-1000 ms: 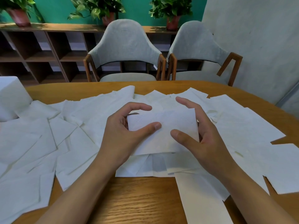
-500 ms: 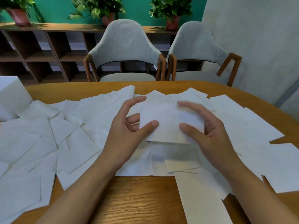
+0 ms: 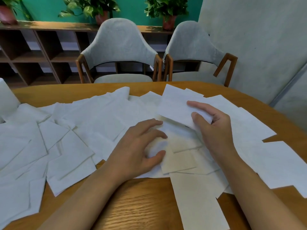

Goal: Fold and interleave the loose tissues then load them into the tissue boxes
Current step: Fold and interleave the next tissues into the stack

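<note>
Many loose white tissues (image 3: 69,146) lie spread over the wooden table (image 3: 141,205). My right hand (image 3: 214,130) pinches a folded white tissue (image 3: 176,107) by its near right corner, thumb on top, and holds it tilted above the pile. My left hand (image 3: 137,150) rests with curled fingers on a small stack of folded tissues (image 3: 179,146) in front of me, its thumb and fingertips touching the stack's left edge. A white tissue box (image 3: 6,98) shows partly at the far left edge.
A long tissue strip (image 3: 197,201) runs toward the near edge. Two grey chairs (image 3: 119,52) (image 3: 196,50) stand behind the table. A shelf with potted plants (image 3: 89,9) lines the green wall. A grey wall panel stands to the right.
My left hand has let go of the folded tissue and dropped onto the stack below. My right hand has carried the tissue up and to the right.
</note>
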{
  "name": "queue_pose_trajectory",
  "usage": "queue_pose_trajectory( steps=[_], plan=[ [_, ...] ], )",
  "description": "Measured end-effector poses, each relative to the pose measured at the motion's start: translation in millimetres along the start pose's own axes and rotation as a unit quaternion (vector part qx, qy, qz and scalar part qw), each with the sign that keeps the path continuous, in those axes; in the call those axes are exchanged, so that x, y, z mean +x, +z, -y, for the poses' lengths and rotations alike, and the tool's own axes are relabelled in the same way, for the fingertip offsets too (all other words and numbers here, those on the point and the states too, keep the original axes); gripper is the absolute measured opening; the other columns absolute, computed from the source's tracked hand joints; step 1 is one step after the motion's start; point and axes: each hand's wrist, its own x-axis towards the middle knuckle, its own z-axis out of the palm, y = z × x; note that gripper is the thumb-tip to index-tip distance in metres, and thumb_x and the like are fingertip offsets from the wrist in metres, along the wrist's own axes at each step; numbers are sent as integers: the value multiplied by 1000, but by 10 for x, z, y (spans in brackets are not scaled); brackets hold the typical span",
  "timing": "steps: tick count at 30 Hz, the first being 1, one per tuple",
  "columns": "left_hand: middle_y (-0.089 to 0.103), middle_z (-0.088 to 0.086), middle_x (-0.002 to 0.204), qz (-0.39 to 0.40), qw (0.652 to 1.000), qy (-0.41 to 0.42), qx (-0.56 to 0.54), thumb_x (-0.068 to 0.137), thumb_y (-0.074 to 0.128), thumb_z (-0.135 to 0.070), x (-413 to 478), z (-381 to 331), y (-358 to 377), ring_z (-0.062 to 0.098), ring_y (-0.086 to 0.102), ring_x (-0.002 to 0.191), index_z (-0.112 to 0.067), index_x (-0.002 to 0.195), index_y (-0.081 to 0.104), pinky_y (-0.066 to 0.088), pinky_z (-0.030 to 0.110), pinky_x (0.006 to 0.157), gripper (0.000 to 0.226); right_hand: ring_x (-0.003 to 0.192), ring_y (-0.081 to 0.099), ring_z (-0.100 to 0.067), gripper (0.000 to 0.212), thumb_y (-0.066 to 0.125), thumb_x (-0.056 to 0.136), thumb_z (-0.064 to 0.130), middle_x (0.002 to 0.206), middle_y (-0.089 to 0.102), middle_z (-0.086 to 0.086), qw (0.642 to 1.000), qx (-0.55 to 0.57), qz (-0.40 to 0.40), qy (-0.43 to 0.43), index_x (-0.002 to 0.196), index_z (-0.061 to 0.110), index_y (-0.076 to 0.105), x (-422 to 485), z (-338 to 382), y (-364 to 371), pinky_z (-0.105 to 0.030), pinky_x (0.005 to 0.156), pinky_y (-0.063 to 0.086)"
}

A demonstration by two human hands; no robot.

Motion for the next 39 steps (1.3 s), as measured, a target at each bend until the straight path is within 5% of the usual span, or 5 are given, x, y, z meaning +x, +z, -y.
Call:
queue_pose_trajectory(
  steps=[6,15,20,29,39],
  plan=[
    [56,-9,152,59,994,80,36,96,71,-35,101,-114,224,9,40,150,-28,133,65,41,33,116,38,107,46,27,28,60,100,18,105,58,47,1000,-5,6,-2,107,42,72,27,-67,-7,-2,94,33],
    [74,-10,95,7,994,74,75,97,65,-25,145,-191,263,13,68,90,-21,104,76,57,39,76,14,110,47,24,27,60,100,17,108,61,43,1000,-1,16,-8,112,37,74,35,-96,-4,-4,96,33],
    [73,-15,99,-61,995,-49,-57,97,63,-29,105,-264,130,6,68,91,-24,102,69,59,34,77,10,116,50,17,25,59,100,20,114,66,35,999,20,45,-9,113,34,75,30,-95,-20,-7,96,37],
    [49,29,70,-162,896,-214,-354,105,52,-5,118,-229,-132,44,67,84,-13,93,60,63,34,84,17,122,51,10,47,45,92,53,126,63,31,993,43,105,-43,124,31,70,3,-71,-29,-9,100,38],
    [66,1,84,-209,802,-271,-489,107,42,-6,160,-177,-247,22,71,85,-12,94,56,64,34,82,20,114,61,-7,41,74,83,52,116,67,24,980,-40,149,-127,120,35,69,-65,-132,-33,-33,87,60]
  ],
)
